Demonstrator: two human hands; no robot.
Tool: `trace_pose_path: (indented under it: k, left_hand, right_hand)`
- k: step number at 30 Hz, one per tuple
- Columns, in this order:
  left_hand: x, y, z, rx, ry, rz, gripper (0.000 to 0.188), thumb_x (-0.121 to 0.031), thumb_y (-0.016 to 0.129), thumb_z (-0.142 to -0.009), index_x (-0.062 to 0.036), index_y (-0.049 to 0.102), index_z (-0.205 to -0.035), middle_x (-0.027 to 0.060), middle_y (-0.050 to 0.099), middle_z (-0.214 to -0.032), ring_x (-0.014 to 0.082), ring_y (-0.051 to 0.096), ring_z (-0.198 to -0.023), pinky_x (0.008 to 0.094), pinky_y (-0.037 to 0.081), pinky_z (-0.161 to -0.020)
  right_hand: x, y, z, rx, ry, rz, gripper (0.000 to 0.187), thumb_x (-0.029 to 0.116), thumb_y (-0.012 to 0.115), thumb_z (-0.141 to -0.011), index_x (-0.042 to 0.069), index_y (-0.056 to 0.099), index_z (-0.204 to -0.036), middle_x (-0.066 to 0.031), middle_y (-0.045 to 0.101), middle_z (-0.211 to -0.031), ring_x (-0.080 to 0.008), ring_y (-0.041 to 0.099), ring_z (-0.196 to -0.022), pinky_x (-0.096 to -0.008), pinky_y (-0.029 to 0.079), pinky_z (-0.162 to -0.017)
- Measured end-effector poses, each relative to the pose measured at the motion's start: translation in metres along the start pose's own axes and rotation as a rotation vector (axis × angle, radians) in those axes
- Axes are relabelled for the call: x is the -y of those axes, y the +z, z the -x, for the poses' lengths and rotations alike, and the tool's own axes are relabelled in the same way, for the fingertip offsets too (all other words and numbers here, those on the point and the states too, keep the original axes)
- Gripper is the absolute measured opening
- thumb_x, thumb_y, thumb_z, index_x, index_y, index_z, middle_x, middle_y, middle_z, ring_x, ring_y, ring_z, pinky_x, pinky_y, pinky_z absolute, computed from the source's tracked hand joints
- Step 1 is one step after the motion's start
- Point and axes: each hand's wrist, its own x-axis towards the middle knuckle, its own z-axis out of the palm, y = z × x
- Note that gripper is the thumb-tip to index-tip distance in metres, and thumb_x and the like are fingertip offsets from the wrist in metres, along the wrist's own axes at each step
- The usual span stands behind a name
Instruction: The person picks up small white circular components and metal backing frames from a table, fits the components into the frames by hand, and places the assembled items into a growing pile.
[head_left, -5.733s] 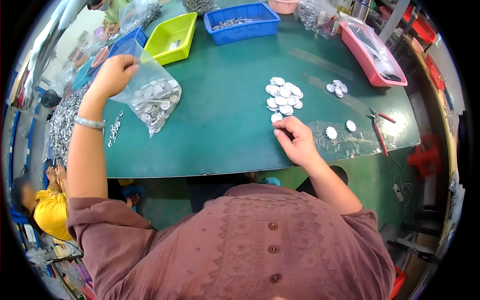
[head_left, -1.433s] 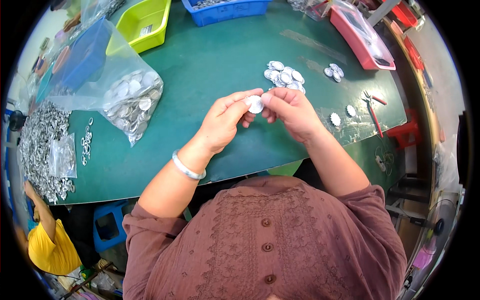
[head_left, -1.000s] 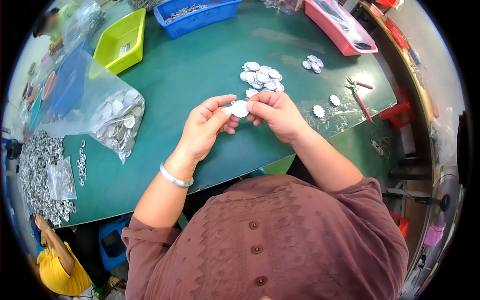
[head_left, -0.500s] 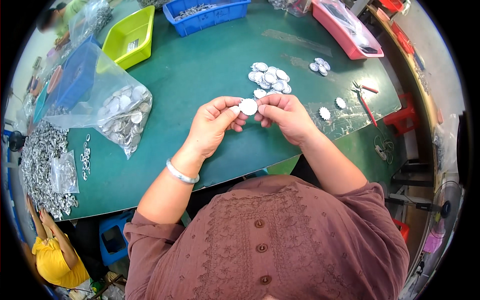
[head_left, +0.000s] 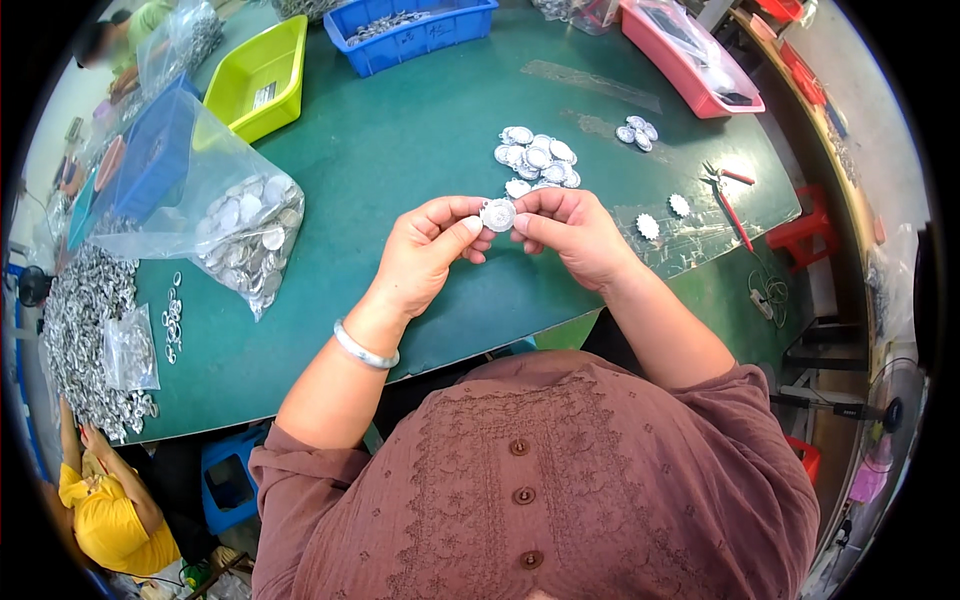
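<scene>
Between both hands, above the green table point(head_left: 420, 130), is a round silver metal pendant point(head_left: 498, 215) with a patterned face turned up. My left hand point(head_left: 432, 245) pinches its left edge between thumb and fingers. On the opposite edge, my right hand point(head_left: 568, 235) pinches it the same way. Just beyond the fingers lies a pile of similar silver pendants point(head_left: 538, 155). A smaller group of them point(head_left: 637, 133) sits farther right. Two scalloped discs point(head_left: 648, 227) rest to the right of my right hand.
Red-handled pliers point(head_left: 733, 205) lie near the right table edge. A clear bag of metal discs point(head_left: 250, 225) and a heap of small metal parts point(head_left: 85, 320) are at left. Green point(head_left: 285, 100), blue point(head_left: 415, 50) and pink point(head_left: 690, 70) bins stand farther back. A yellow-shirted person point(head_left: 120, 515) sits lower left.
The pendant has tilted in my fingers: its face looked plain and bright before, and now shows a round pattern. Both hands keep almost the same place and grip.
</scene>
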Motion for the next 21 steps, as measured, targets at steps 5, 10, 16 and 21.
trace_pose_path:
  k: [5, 10, 16, 21]
  left_hand:
    - [-0.001, 0.001, 0.0, 0.002, -0.022, -0.02, 0.023, -0.007, 0.053, -0.084, -0.0001, 0.054, -0.106, 0.0068, 0.061, -0.086, 0.0121, 0.057, -0.074, 0.0243, 0.048, -0.066]
    - [-0.003, 0.002, 0.0, -0.017, -0.04, -0.082, 0.025, -0.008, 0.053, -0.084, 0.0, 0.054, -0.107, 0.0063, 0.06, -0.085, 0.0115, 0.056, -0.073, 0.0238, 0.048, -0.066]
    - [-0.004, 0.001, -0.001, -0.039, -0.05, -0.118, 0.024, -0.008, 0.051, -0.084, 0.0006, 0.055, -0.106, 0.0061, 0.06, -0.083, 0.0113, 0.055, -0.071, 0.0238, 0.047, -0.065]
    - [-0.004, 0.001, -0.001, -0.047, -0.048, -0.126, 0.023, -0.008, 0.051, -0.085, 0.0009, 0.055, -0.106, 0.0059, 0.06, -0.083, 0.0112, 0.055, -0.07, 0.0237, 0.047, -0.065]
  right_hand:
    - [-0.002, -0.005, -0.001, -0.01, -0.028, 0.043, 0.015, 0.008, 0.059, -0.078, -0.001, 0.058, -0.09, -0.0017, 0.057, -0.073, -0.0068, 0.049, -0.063, -0.019, 0.041, -0.058]
    - [-0.001, -0.018, -0.003, -0.102, -0.051, 0.065, 0.015, 0.007, 0.058, -0.078, -0.002, 0.057, -0.09, -0.0025, 0.057, -0.074, -0.0073, 0.049, -0.061, -0.0194, 0.041, -0.057]
    - [0.01, -0.053, -0.017, -0.292, -0.074, 0.131, 0.015, 0.005, 0.057, -0.077, -0.004, 0.057, -0.089, -0.0033, 0.058, -0.074, -0.0076, 0.049, -0.06, -0.019, 0.04, -0.055]
    - [0.008, -0.091, -0.032, -0.472, -0.088, 0.337, 0.015, 0.008, 0.058, -0.077, -0.002, 0.058, -0.088, -0.0029, 0.057, -0.069, -0.0071, 0.048, -0.057, -0.02, 0.038, -0.051]
